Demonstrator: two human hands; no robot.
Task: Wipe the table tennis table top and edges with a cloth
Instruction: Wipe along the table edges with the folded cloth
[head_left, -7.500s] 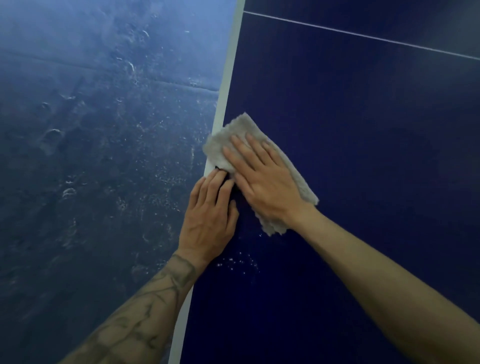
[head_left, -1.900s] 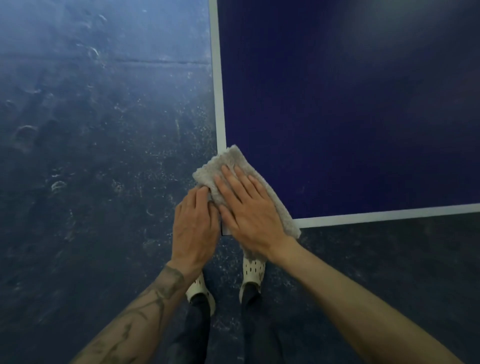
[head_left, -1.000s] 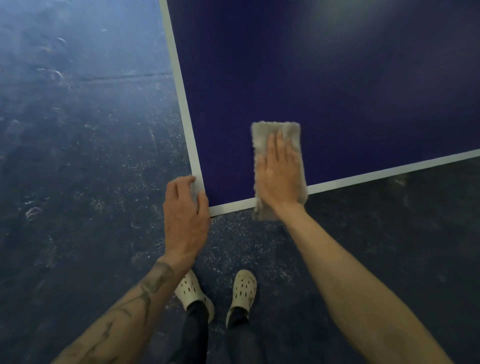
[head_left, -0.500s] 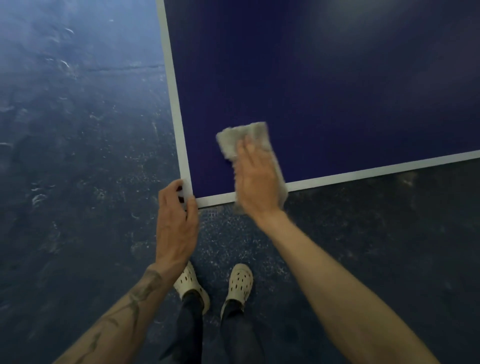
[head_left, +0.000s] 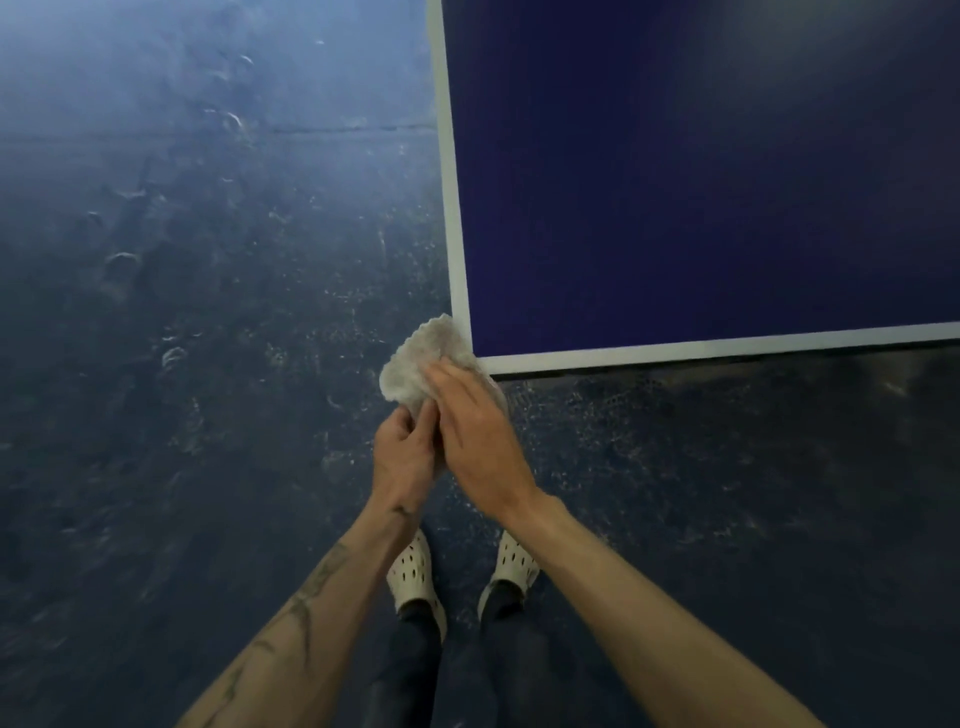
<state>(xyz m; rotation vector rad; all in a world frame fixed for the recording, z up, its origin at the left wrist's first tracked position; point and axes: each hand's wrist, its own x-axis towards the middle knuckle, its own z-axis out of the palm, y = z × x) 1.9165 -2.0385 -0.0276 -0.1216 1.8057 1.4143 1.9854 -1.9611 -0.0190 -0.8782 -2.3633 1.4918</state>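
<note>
- Scuffed dark blue floor spreads to my left and below, speckled with pale marks.
- My grey cloth covers the white-edged near corner of the table and hangs off it.
- My right hand presses flat on the cloth, fingers together; my left hand pinches its lower edge.
- White perforated clogs stand beneath my wrists.

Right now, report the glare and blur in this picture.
Head view: pale glare on the floor at upper left and a faint sheen on the table top at upper right; the cloth and right hand at the corner look slightly soft.
</note>
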